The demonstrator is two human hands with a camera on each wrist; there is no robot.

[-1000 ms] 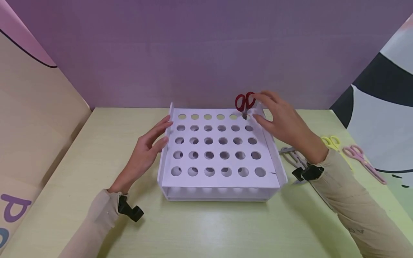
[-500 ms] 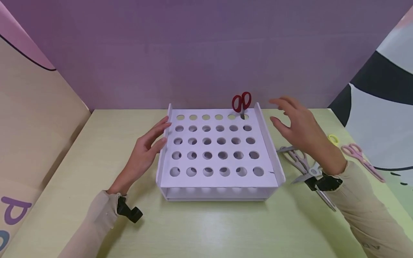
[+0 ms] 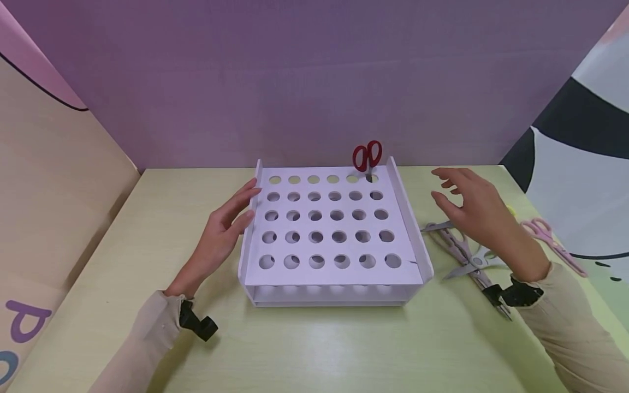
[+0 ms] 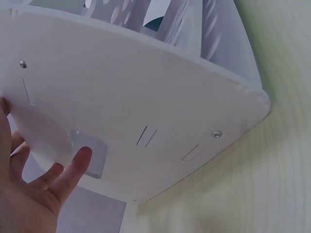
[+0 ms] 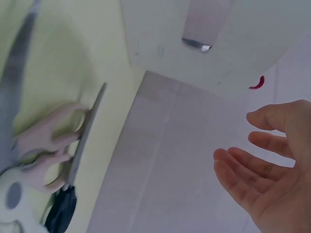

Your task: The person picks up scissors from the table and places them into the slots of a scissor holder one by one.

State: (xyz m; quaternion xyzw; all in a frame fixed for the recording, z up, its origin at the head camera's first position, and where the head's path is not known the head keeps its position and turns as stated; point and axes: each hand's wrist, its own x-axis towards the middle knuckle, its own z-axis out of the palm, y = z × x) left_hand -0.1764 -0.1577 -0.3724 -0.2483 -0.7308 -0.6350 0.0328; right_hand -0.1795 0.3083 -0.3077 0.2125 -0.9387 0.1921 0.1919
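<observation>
A white rack point(image 3: 326, 226) with rows of round holes stands in the middle of the table in the head view. Red-handled scissors point(image 3: 361, 158) stand upright in the far right hole, loops up. My left hand point(image 3: 221, 234) rests with its fingers along the rack's left side panel; the left wrist view shows the fingertips by a cut-out in that panel point(image 4: 160, 111). My right hand point(image 3: 474, 207) is in the air right of the rack, fingers loosely bent and holding nothing. Below it lie scissors with white handles point(image 3: 479, 261) and scissors with pale pinkish handles point(image 3: 454, 245).
Pink scissors point(image 3: 550, 243) lie near the table's right edge. A bit of a yellow handle point(image 3: 511, 210) shows behind my right wrist. A purple backdrop point(image 3: 314, 82) rises behind the table point(image 3: 314, 349), with printed panels at both sides.
My right hand has let go of the red-handled scissors, which stay in the hole, and has moved right, away from the rack. The left hand stays at the rack's side.
</observation>
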